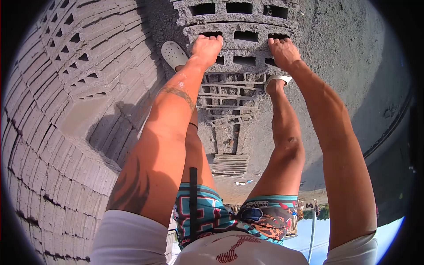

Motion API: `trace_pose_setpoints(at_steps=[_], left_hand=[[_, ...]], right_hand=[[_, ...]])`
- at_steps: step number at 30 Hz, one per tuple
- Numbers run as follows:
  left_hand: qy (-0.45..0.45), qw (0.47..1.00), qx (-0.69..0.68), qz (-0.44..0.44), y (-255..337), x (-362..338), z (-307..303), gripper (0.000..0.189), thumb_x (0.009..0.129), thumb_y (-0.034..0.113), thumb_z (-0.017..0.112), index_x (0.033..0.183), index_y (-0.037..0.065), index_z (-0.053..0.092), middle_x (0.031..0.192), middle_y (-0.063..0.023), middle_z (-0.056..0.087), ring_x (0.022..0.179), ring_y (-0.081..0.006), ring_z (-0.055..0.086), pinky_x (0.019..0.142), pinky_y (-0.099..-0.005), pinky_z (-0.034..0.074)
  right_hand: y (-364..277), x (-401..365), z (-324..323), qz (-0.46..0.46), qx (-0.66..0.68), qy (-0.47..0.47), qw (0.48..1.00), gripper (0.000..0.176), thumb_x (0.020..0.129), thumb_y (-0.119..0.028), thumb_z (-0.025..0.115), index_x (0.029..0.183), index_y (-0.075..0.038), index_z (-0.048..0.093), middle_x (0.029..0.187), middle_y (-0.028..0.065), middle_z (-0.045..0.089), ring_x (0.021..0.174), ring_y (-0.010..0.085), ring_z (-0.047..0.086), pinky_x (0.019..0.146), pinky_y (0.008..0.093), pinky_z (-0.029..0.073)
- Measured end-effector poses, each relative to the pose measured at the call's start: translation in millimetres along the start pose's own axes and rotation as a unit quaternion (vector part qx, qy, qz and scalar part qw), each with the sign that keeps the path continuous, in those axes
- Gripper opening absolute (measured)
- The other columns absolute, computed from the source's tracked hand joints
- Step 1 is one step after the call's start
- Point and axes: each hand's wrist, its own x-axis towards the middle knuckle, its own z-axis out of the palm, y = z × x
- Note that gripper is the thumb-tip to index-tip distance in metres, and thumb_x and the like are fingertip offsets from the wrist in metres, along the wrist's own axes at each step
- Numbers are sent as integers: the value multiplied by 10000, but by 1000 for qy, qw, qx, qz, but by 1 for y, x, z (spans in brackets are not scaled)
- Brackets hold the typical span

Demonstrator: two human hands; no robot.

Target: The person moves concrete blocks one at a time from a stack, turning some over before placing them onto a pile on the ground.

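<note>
My left hand (207, 49) has its fingers curled into an outer cavity of a rough grey hollow concrete block (228, 39). Around the other end of this same block, my right hand (284, 52) is hooked into the opposite outer cavity. The fingertips of both hands are hidden inside the cavities. Another hollow block (238, 19) lies directly beyond the held one, close against it. Nearer my legs, a further block (226, 64) shows its dark openings just below my hands.
Tall stacks of concrete blocks (39, 145) fill the left side. Between my feet, in white clogs (175, 54), a line of blocks (229, 91) runs back toward a flat pile of thin slabs (230, 165). Gravelly ground (340, 48) lies to the right.
</note>
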Motion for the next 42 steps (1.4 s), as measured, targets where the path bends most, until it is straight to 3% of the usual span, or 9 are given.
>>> trace_pose_setpoints(at_steps=[6, 10, 13, 20, 24, 29, 35, 38, 42], left_hand=[[-20, 999, -33, 14, 12, -52, -43, 425, 705, 116, 783, 1075, 40, 589, 907, -101, 715, 856, -255, 713, 837, -381, 510], [-39, 994, -77, 71, -6, -100, -111, 407, 706, 69, 739, 1084, 13, 599, 863, -128, 731, 813, -284, 725, 802, -391, 519], [-51, 987, -108, 103, -24, -148, -175, 386, 702, 26, 700, 1077, 4, 607, 824, -140, 728, 795, -307, 727, 787, -406, 518], [59, 982, -79, 159, -125, -279, -293, 381, 678, 76, 749, 1033, 11, 630, 790, -98, 739, 762, -250, 744, 648, -363, 556], [123, 982, -64, 127, -203, -353, -347, 279, 696, 34, 703, 962, 37, 618, 735, -107, 711, 722, -273, 716, 735, -387, 496], [143, 988, 24, 46, -315, -420, -345, 460, 628, 85, 818, 1030, 29, 599, 872, -120, 702, 840, -282, 693, 812, -386, 494], [73, 996, 28, -40, -427, -481, -297, 554, 636, 103, 847, 1108, -19, 584, 938, -143, 672, 938, -350, 651, 881, -432, 500], [44, 997, -10, -60, -460, -507, -274, 583, 625, 79, 855, 1129, -27, 582, 958, -148, 668, 964, -370, 631, 900, -439, 501], [111, 991, -45, -65, -480, -530, -218, 480, 601, 11, 823, 1005, -7, 563, 962, -152, 673, 943, -372, 633, 902, -438, 497]], right_hand=[[-17, -41, -53, -13, 23, -48, 998, 352, 784, -44, 613, 1123, -36, 516, 1021, 129, 658, 1005, 276, 651, 948, 404, 442], [-42, -75, -152, 2, 62, -124, 990, 436, 714, -99, 709, 1091, -38, 500, 1008, 152, 666, 982, 318, 668, 979, 407, 441], [-71, -110, -231, 9, 94, -88, 992, 469, 667, -111, 741, 1055, -16, 494, 984, 173, 668, 974, 342, 663, 946, 416, 449], [-184, -126, -437, 73, 81, -65, 992, 455, 618, -135, 746, 988, -3, 517, 905, 189, 658, 906, 385, 632, 903, 431, 472], [-244, -101, -525, 67, 60, -12, 996, 450, 617, -136, 748, 983, -5, 520, 904, 186, 658, 919, 384, 629, 899, 429, 473], [-324, -15, -574, 0, -1, -6, 1000, 463, 654, -207, 775, 984, -3, 521, 808, 168, 672, 785, 359, 672, 878, 425, 489], [-414, 86, -584, -82, 5, -11, 997, 472, 739, -275, 783, 1034, 22, 564, 833, 167, 722, 806, 331, 720, 770, 424, 565], [-451, 118, -576, -120, 22, -11, 992, 531, 739, -331, 787, 1062, 34, 575, 816, 160, 719, 760, 331, 722, 695, 412, 585], [-496, 144, -556, -127, 26, -41, 991, 536, 739, -342, 795, 1052, 28, 565, 844, 173, 719, 810, 349, 713, 752, 438, 568]])
